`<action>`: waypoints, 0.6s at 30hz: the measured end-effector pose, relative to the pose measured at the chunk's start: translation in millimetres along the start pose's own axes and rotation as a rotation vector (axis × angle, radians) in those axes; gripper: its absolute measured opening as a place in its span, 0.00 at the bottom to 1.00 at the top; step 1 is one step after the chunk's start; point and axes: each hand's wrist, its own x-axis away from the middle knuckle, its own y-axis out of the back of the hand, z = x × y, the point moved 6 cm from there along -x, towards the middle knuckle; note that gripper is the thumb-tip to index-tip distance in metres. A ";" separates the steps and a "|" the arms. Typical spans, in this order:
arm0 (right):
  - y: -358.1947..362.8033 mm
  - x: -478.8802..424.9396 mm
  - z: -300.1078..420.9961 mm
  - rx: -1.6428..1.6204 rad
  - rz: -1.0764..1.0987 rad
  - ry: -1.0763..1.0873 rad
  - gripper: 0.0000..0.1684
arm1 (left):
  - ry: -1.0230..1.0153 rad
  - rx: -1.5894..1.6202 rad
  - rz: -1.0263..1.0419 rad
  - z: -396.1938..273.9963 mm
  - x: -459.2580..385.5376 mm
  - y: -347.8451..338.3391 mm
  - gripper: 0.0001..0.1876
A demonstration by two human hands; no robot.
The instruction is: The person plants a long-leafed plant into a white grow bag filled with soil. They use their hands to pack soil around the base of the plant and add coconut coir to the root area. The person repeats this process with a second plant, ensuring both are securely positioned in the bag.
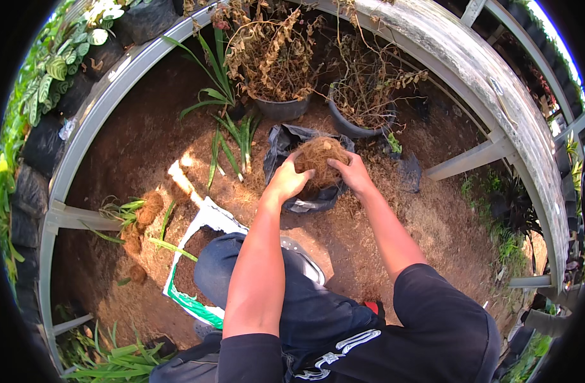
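Between my two hands is a ball of brown coconut fibre, with a small pale chip on its top. My left hand grips it from the left, the thumb pressed to its near side. From the right, my right hand holds it with the thumb on top. The ball sits over the mouth of a black plastic bag, whose crumpled rim stands around it. What lies deeper in the bag is hidden by the fibre and my hands.
Pots of withered plants stand beyond the bag. Cut green leaves lie left of it. An open white and green sack of dark soil is by my knee. Small fibre-wrapped plants lie further left. Metal bench frames curve around both sides.
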 end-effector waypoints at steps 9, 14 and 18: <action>18.7 20.0 4.2 -0.276 0.013 -0.040 0.29 | -0.071 -0.315 -0.084 0.0 -0.4 0.8 0.38; 31.1 30.1 22.2 -0.249 -0.076 -0.010 0.28 | -0.024 -0.446 -0.201 -6.4 8.0 5.5 0.29; 42.7 32.1 26.8 -0.299 -0.051 0.005 0.30 | 0.017 -0.430 -0.250 -24.1 19.2 10.0 0.28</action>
